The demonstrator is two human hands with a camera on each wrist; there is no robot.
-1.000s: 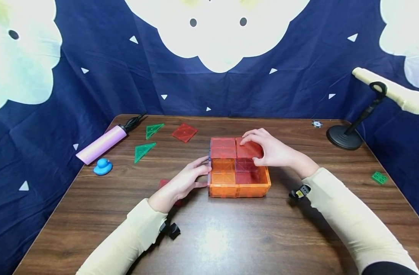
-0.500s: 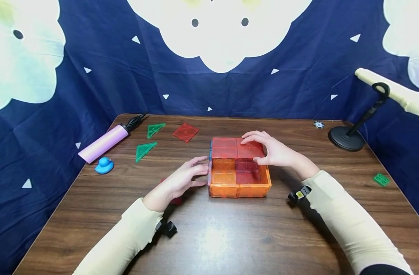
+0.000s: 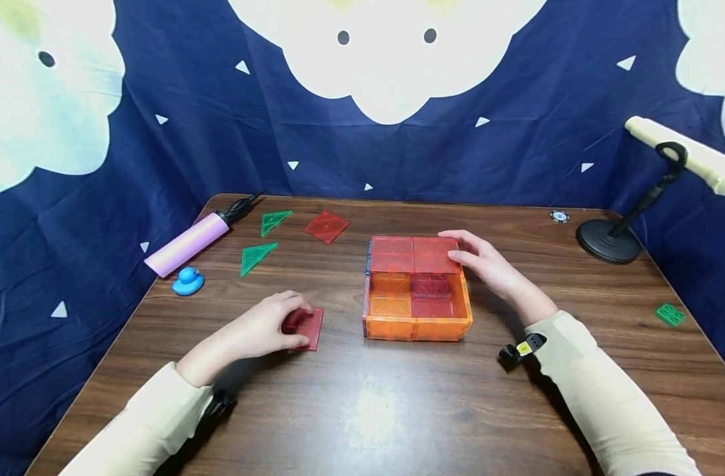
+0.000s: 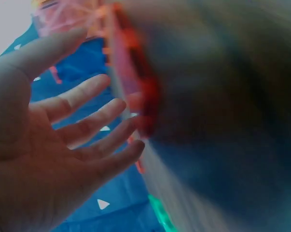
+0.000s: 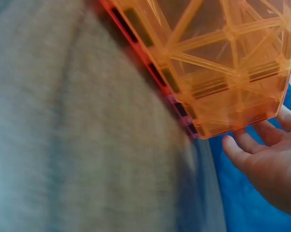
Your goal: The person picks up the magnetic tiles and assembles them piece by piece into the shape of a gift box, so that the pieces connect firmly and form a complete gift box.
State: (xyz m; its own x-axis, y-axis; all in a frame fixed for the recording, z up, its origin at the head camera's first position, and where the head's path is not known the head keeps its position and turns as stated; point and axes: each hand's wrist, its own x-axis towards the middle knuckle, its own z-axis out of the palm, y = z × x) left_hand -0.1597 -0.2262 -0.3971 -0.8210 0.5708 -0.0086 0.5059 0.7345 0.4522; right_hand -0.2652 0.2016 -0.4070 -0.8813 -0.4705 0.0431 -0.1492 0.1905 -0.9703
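Note:
An orange magnetic-tile box stands in the middle of the wooden table. Two red tiles cover its back half; the front half is uncovered. My right hand rests with relaxed fingers against the box's right rear corner and touches the red top tile. The right wrist view shows the orange box wall close up, with the right hand's fingertips beside it. My left hand lies left of the box, fingers on a loose red square tile flat on the table. In the blurred left wrist view the left hand's fingers are spread beside the red tile.
At the back left lie a purple cylinder, a blue duck, two green triangle tiles and another red square. A black stand is at the back right, with a small green brick near the right edge.
My left hand left the box's left side and moved left and nearer onto the loose red tile. My right hand slid from the top red tile to the box's right rear corner.

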